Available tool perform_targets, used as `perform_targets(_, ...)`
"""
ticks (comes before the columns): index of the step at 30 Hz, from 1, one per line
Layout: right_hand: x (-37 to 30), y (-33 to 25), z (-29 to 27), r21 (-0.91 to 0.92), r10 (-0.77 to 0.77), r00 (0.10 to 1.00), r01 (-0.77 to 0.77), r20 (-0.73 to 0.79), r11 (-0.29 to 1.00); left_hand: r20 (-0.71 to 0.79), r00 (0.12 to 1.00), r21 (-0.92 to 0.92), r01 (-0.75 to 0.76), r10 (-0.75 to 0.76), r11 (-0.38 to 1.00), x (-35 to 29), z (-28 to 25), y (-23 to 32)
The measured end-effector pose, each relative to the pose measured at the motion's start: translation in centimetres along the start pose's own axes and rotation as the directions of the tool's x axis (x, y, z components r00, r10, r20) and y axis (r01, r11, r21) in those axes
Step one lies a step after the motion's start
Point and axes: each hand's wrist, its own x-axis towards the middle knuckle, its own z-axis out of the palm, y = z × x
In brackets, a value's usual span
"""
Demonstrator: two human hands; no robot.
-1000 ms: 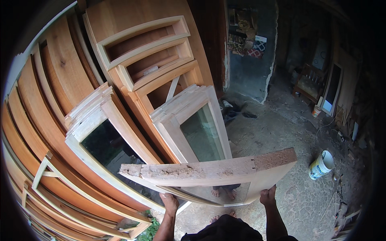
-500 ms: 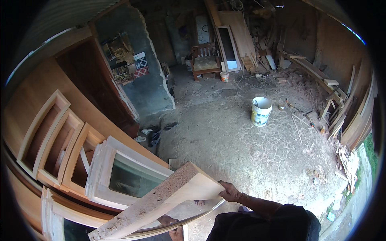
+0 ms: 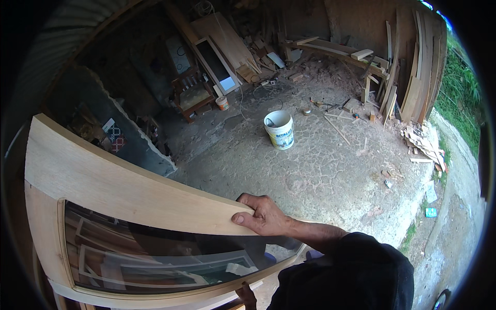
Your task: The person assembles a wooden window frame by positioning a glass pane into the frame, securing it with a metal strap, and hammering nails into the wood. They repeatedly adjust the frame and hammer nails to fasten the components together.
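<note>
A glazed wooden window sash [image 3: 134, 199], pale and unpainted, is held up at a tilt across the lower left. My right hand [image 3: 263, 214] is closed round its upper rail, thumb on the near face and fingers over the far edge. Below, my left hand [image 3: 247, 295] grips the lower edge; most of its fingers are hidden. The dark glass [image 3: 165, 253] mirrors other frames.
A white bucket [image 3: 279, 132] stands on the cracked concrete floor [image 3: 232, 165]. Farther back are a wooden chair [image 3: 192, 94], a small tub [image 3: 222, 103] and a leaning framed panel [image 3: 217, 64]. Boards [image 3: 421, 67] lean at the right, near wood scraps [image 3: 423, 144].
The sash has turned from nearly edge-on to showing its broad face and glass, its far end swinging up and left. My right hand has moved up and left; the view has shifted right.
</note>
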Motion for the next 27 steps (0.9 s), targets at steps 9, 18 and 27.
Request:
perform_targets(9, 8.2, -0.7, -21.1, 0.045, -0.186, 0.959, 0.2, -0.216, 0.979, 0.045, 0.962, 0.039, -0.27, 0.268, 0.962, 10.2, 19.5, 10.9)
perform_targets(18, 13.9, 5.5, -39.3, 0.194, -0.121, 0.807, 0.28, -0.578, 0.94, -0.301, 0.752, 0.351, -0.485, 0.587, 0.801, 26.3, 34.0, 16.8)
perform_targets(27, 21.5, 22.4, -54.7, 0.528, 0.367, 0.517, 0.205, -0.773, 0.824, -0.117, 0.701, 0.352, -0.634, 0.704, 0.689, 42.6, 52.4, 33.5)
